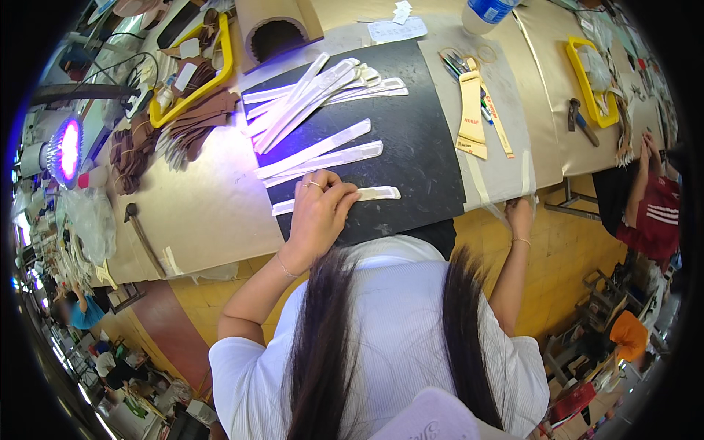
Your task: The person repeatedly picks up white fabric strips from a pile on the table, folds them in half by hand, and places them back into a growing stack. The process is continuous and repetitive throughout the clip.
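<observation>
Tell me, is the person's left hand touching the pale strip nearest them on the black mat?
Touching. The head view shows the left hand lying flat on the nearest pale strip, covering its middle, on the black mat.

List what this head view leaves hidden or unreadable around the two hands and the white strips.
- Left hand: its palm covers part of the nearest white strip, so the contact underneath is hidden.
- Right hand: fingers curl over the table edge; any grasp there is unseen.
- Strip pile: overlaps prevent a count.
- Bottle: cut off by the top edge.
- Yellow tray: contents too jumbled and small to identify.
</observation>
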### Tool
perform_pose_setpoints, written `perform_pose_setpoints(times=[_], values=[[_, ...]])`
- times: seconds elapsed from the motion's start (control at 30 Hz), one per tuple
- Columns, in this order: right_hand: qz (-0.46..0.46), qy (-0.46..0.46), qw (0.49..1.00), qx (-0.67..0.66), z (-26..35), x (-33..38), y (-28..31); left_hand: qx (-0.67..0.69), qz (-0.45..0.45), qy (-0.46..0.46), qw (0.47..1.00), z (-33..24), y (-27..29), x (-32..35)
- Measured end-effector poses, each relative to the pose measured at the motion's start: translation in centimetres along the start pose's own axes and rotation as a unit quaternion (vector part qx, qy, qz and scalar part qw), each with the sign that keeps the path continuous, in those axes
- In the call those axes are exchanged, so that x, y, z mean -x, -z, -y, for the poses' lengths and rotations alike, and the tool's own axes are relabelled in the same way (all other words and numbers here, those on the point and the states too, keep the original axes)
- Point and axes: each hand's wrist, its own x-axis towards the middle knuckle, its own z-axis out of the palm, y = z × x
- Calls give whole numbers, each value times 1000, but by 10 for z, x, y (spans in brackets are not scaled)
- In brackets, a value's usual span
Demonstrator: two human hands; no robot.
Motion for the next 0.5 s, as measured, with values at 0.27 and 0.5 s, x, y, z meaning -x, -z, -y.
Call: perform_pose_setpoints(times=[0.27, 0.5], values=[[-11, 48, 997, 56, 21, 20, 31, 33, -72, 23, 997, 10, 32, -25], [87, -13, 994, -68, 14, 14, 34, -65, -156, 33, 985, 62, 39, -102]])
